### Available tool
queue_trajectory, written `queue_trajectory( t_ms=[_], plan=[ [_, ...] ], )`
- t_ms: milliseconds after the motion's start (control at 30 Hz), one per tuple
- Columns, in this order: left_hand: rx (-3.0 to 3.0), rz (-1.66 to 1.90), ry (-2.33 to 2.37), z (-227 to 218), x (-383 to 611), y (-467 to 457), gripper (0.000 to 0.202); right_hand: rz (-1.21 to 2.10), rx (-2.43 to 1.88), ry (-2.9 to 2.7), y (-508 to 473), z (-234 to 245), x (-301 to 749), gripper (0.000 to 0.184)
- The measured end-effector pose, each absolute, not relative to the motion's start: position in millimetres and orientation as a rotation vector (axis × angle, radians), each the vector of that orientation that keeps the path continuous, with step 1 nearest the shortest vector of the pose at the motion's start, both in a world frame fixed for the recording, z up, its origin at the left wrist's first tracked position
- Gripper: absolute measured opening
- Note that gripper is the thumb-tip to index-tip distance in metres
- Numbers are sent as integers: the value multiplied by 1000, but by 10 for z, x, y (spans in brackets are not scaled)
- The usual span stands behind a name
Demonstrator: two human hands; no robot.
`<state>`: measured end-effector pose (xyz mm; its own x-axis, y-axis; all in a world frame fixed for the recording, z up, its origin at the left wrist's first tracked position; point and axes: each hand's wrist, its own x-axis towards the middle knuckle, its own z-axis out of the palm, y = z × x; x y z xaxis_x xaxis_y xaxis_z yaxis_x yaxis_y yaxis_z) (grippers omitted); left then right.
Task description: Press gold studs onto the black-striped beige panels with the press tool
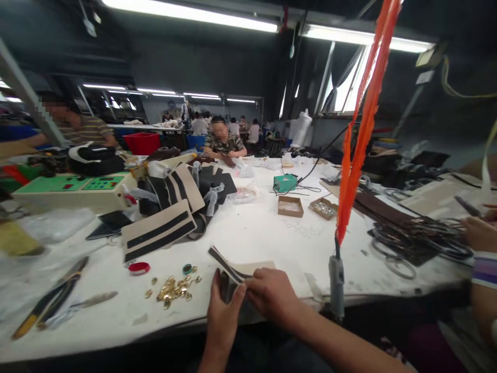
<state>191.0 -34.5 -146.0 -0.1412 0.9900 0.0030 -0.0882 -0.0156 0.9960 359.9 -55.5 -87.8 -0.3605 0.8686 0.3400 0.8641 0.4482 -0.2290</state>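
Observation:
At the table's front edge, a beige panel with black strips [262, 266] is bent up between my two hands. My left hand [225, 305] grips its near end, thumb and fingers closed around it. My right hand [274, 295] pinches the panel from the right, its fingertips close to the left thumb. What lies under those fingertips is hidden. Left of the hands, a loose pile of small gold metal fittings [174, 290] lies on the white table [248, 233]. Beside the pile are a red oval piece [139, 268] and a small green ring-shaped piece [187, 269].
Pliers [54, 295] lie at the left. Stacked striped panels [161, 230] stand behind the gold fittings. Small cardboard boxes [290, 206] sit farther back. A grey device [336, 285] hangs on orange strips [359, 129] to the right. A co-worker's hand [481, 233] is at far right.

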Motion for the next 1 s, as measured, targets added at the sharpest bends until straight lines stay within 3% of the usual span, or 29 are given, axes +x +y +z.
queue_trajectory(
  t_ms=[167,267,400,500,633,833,1000],
  plan=[
    [1131,1119,1356,-1194,1717,-528,73,134,-1216,-2339,-832,-1151,3219,10],
    [1085,919,1457,-1024,1568,-666,56,201,-1143,-2351,-876,-1463,3012,27],
    [1026,863,1526,-943,1374,-902,56,415,-1037,-2392,-1119,-1444,2968,47],
    [960,998,1476,-906,1265,-1188,55,786,-893,-2312,-1284,-1045,3175,35],
    [822,1195,1377,-881,1119,-1619,48,1002,-1147,-1903,-1034,-671,3398,27],
    [712,1116,1194,-1085,827,-1974,47,862,-1322,-1894,-277,-984,3119,19],
    [551,1093,1134,-1320,576,-1840,54,741,-1350,-2047,170,-1311,2683,24]
  ],
)
